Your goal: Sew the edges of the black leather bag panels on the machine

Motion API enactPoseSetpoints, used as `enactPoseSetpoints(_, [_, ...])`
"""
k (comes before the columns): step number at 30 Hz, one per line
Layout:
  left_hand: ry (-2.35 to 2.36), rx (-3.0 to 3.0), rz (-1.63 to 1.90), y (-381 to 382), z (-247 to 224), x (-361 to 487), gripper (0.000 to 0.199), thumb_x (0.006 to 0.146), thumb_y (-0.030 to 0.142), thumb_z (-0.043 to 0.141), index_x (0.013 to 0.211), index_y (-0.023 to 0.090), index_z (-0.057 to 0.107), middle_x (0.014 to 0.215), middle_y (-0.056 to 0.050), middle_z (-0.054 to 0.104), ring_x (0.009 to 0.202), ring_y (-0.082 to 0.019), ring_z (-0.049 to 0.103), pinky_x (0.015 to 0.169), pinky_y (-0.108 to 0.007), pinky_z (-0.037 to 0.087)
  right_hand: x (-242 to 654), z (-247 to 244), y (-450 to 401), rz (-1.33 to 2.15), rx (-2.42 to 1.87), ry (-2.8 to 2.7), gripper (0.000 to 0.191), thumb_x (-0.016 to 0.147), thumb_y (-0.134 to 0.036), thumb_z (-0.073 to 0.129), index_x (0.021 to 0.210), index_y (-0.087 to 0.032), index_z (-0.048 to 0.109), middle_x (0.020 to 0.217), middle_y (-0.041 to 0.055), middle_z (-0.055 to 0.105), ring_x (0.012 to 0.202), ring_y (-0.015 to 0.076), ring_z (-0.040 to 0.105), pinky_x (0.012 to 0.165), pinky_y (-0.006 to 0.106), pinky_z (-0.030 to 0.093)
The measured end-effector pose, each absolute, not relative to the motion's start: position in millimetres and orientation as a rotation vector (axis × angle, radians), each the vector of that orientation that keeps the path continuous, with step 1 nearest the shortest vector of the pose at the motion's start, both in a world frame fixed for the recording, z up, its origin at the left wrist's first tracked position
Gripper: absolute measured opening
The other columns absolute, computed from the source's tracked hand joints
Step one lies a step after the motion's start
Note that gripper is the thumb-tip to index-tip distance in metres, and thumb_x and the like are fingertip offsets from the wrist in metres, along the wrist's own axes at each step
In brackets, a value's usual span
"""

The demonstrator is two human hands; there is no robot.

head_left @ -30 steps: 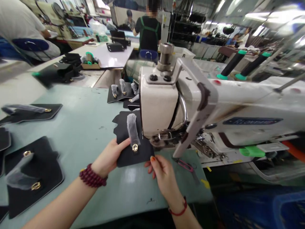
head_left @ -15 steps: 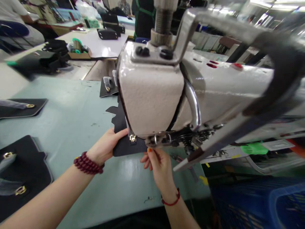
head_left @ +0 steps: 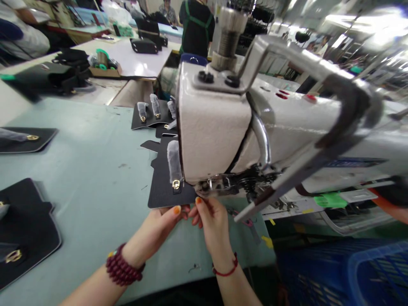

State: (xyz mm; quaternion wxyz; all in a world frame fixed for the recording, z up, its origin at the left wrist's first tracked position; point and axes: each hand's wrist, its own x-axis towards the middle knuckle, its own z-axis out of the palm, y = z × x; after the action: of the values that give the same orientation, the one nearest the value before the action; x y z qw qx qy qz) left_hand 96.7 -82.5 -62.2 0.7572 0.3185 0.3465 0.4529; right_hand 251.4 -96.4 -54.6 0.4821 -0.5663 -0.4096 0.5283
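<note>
A black leather bag panel [head_left: 162, 187] lies under the head of a white sewing machine [head_left: 213, 131]. On it are a gold buckle [head_left: 176, 185] and a strap in clear plastic wrap [head_left: 174, 159]. At the panel's front edge is my left hand [head_left: 159, 231], its fingers partly beneath the leather and its thumb closed towards them. My right hand [head_left: 212, 219] pinches the panel's edge close to the needle area, thumb on top. The machine head hides the panel's right part and the needle itself.
More black panels with gold buckles [head_left: 25, 229] lie on the green table [head_left: 95, 170], at left and behind. A grey metal lever [head_left: 280, 182] slants down right of my hands. Small pink-handled snips [head_left: 247, 222] lie beneath it. A blue crate [head_left: 318, 272] stands lower right.
My left hand has left the panel's left side and come down and right to its front edge, near my right hand. My right hand stays almost in place.
</note>
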Motion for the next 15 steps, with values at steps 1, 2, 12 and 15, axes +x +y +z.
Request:
enactPoseSetpoints(1, [0.8, 0.708, 0.975, -83, -62, 105, 0.033, 0.082, 0.046, 0.076, 0.076, 0.014, 0.071, 0.076, -0.006, 0.068, 0.077, -0.019, 0.06, 0.075, -0.031, 0.051, 252, -55, -97, 1.285, -1.38, -0.997, 0.043, 0.093, -0.053, 0.058, 0.077, -0.013, 0.06, 0.061, 0.0031, 0.062, 0.048, 0.0081, 0.051, 0.048, 0.017, 0.037])
enactPoseSetpoints(2, [0.847, 0.717, 0.966, -81, -61, 112, 0.036, 0.083, 0.045, 0.075, 0.068, 0.014, 0.067, 0.069, -0.005, 0.065, 0.072, -0.018, 0.057, 0.073, -0.031, 0.05, 252, -54, -97, 1.281, -1.377, -0.996, 0.043, 0.093, -0.052, 0.059, 0.078, -0.013, 0.059, 0.061, 0.003, 0.062, 0.047, 0.0081, 0.051, 0.048, 0.017, 0.037])
enactPoseSetpoints(12, [1.155, 0.913, 0.846, -67, -74, 107, 0.039, 0.083, 0.051, 0.07, 0.067, 0.016, 0.066, 0.062, -0.002, 0.059, 0.061, -0.017, 0.052, 0.063, -0.03, 0.047, 253, -52, -97, 1.288, -1.306, -0.972, 0.042, 0.094, -0.05, 0.058, 0.075, -0.013, 0.062, 0.066, 0.0051, 0.066, 0.048, 0.0077, 0.052, 0.047, 0.016, 0.036])
enactPoseSetpoints(15, [1.173, 0.938, 0.76, -67, -78, 103, 0.039, 0.085, 0.051, 0.068, 0.066, 0.017, 0.065, 0.062, -0.002, 0.059, 0.063, -0.018, 0.053, 0.063, -0.031, 0.046, 251, -55, -95, 1.293, -1.294, -0.94, 0.042, 0.093, -0.05, 0.058, 0.075, -0.013, 0.062, 0.064, 0.0043, 0.065, 0.046, 0.0074, 0.052, 0.046, 0.016, 0.035])
